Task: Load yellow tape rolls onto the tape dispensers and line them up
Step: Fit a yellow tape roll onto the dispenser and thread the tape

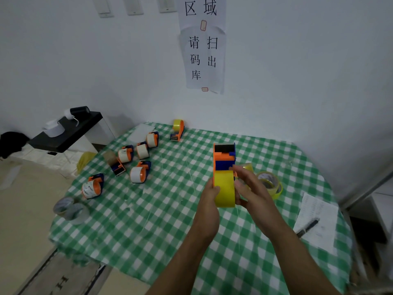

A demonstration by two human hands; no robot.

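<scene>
Above the middle of the green checked table (161,220) I hold an orange and blue tape dispenser (225,158) with a yellow tape roll (224,188) on it. My left hand (209,194) grips the roll's left side. On the right side my right hand (249,186) presses against the roll and dispenser. One dispenser loaded with yellow tape (178,129) stands at the table's far edge. Loose yellow tape rolls (271,185) lie just right of my right hand, partly hidden by it.
Several orange and blue dispensers with white rolls (138,173) lie scattered on the table's left side, with grey rolls (70,208) at the left edge. Paper and a pen (308,227) rest at the right. A black shelf (68,133) stands to the left by the wall.
</scene>
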